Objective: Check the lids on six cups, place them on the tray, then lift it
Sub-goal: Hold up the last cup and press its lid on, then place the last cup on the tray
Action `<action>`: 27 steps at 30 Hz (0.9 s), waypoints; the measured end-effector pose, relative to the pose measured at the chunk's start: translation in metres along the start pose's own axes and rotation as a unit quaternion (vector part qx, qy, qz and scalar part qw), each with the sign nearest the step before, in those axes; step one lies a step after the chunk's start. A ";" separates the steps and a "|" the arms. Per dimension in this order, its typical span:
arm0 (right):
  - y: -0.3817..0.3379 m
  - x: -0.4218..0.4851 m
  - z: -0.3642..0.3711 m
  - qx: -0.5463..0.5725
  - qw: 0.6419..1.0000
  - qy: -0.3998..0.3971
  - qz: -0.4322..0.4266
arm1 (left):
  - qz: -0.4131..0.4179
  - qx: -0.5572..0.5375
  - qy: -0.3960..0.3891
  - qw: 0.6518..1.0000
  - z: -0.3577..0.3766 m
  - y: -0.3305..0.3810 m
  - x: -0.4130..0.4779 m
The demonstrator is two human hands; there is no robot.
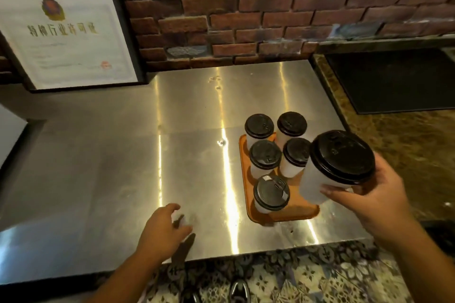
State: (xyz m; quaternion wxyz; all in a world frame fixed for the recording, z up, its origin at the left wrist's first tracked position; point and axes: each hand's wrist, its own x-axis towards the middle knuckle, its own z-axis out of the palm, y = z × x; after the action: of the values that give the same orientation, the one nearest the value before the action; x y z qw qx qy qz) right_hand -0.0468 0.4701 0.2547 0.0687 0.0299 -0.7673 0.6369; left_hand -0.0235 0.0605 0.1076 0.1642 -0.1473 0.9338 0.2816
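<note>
Several white paper cups with black lids stand on an orange tray on the steel counter; the nearest of them sits at the tray's front left. My right hand grips one more white cup with a black lid and holds it tilted in the air over the tray's front right. My left hand hovers low over the bare counter left of the tray, fingers relaxed, holding nothing.
The steel counter stretches left of the tray. A framed certificate leans on the brick wall at the back left. A dark mat lies on a marble surface to the right. Patterned floor shows below the counter's front edge.
</note>
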 end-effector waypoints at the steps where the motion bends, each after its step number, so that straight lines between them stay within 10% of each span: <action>1: 0.015 -0.001 -0.008 -0.010 1.000 0.003 0.016 | 0.016 0.038 -0.012 0.999 0.005 -0.003 0.002; 27: 0.190 -0.004 -0.010 -0.026 0.979 -0.053 0.194 | 0.060 0.231 -0.050 0.970 0.047 0.012 0.007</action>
State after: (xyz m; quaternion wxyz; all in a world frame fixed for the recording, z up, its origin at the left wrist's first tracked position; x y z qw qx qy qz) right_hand -0.0673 0.5158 0.0708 -0.0966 -0.0874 -0.7771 0.6157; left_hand -0.0239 0.0959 0.0741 0.2227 -0.0346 0.9715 0.0741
